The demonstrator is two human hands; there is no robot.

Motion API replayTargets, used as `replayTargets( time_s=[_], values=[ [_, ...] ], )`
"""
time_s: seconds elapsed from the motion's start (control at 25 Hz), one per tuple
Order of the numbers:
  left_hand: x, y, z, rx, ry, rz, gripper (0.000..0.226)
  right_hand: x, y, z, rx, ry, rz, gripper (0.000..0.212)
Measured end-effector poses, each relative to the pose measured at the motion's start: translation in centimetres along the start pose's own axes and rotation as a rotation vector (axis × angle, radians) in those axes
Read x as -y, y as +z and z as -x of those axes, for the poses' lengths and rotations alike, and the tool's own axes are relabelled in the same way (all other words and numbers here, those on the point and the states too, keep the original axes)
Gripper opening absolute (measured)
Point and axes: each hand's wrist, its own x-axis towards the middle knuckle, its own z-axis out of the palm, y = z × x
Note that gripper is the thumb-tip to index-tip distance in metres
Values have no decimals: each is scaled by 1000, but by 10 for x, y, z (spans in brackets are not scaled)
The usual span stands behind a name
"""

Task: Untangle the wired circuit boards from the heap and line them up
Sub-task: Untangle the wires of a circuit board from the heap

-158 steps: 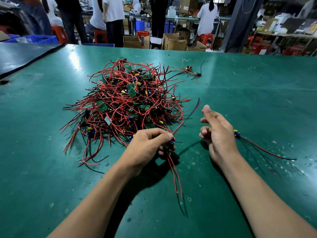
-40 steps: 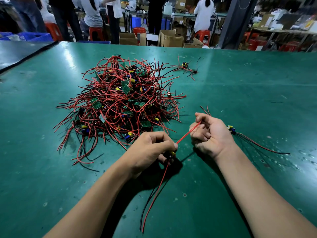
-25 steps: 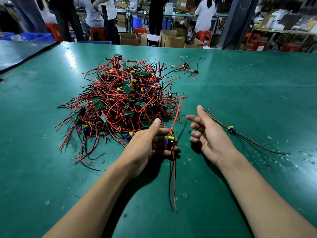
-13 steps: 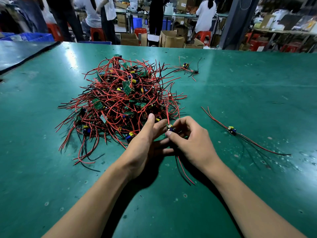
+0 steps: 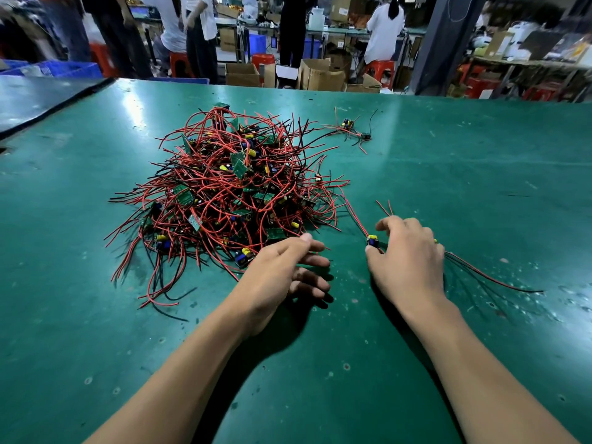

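A heap of small green circuit boards with red and black wires [image 5: 230, 193] lies on the green table [image 5: 448, 174]. My left hand [image 5: 282, 270] hovers at the heap's near right edge, fingers relaxed and holding nothing. To its right, my right hand [image 5: 407, 254] is curled over one wired circuit board [image 5: 372, 241], which sits at the thumb tip. That board's red wire trails back up-left toward the heap. The hand hides most of a board laid down earlier. Its wires [image 5: 493, 278] fan out to the right on the table.
A separate wired board [image 5: 347, 124] lies far back, right of the heap. A dark mat [image 5: 38, 97] covers the neighbouring table at the left. Beyond the far edge are cardboard boxes [image 5: 242, 73], red stools and standing people.
My right hand took the board from my left hand and carried it right, next to the board laid earlier. My left hand let go and opened.
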Motion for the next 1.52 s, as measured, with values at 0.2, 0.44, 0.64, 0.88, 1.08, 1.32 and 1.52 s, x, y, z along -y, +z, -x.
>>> replayTargets(
  time_s=[0.2,0.44,0.64,0.88,1.08,1.32,1.52],
  values=[
    [10,-1,3,-207,455,-656,11,23,10,17,172,-294,-244,30],
    [7,-8,5,-610,612,-766,12,2,16,2,132,-91,-7,38],
    [7,-17,3,-761,422,-778,27,-8,15,-3,116,-7,20,51],
    [8,-17,4,-676,365,-843,34,11,18,12,136,-227,-253,29],
    [6,-17,0,-602,324,-931,41,15,10,14,188,-279,-485,27],
    [10,-18,0,-462,539,-847,17,22,9,18,243,-318,-637,18],
    [10,6,15,-123,739,-895,7,19,5,13,250,-157,-742,48]
  ],
)
